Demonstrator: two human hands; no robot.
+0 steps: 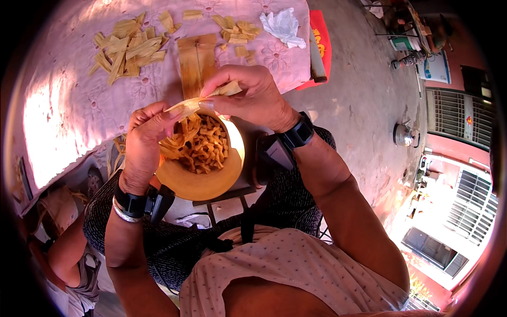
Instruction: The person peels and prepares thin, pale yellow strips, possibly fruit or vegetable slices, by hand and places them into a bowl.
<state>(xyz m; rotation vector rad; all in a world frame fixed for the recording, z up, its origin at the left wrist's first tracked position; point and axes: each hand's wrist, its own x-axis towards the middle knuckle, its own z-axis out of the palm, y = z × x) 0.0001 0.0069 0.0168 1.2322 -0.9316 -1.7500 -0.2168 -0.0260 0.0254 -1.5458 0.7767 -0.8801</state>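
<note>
Both hands meet over a round yellow tub and grip one pale, dry, fibrous strip (189,105) stretched between them. My left hand (146,126) pinches its left part between thumb and fingers. My right hand (249,93) pinches it farther along, with a curled end (229,88) showing above the thumb. Below them, the tub (216,186) stands between the knees. Many short brown-yellow pieces (206,146) fill its inside, with longer strips (174,147) at the left, partly hidden by my left hand. Just beyond the hands, a flat wooden board (196,59) lies on the table.
A pink flowered cloth (146,89) covers the table, bearing a large strip pile (126,47), a smaller pile (236,29) and crumpled white paper (283,27). Red cloth (320,39) hangs at its right edge. A metal kettle (404,134) stands on the floor. Another person's arm (69,253) is at lower left.
</note>
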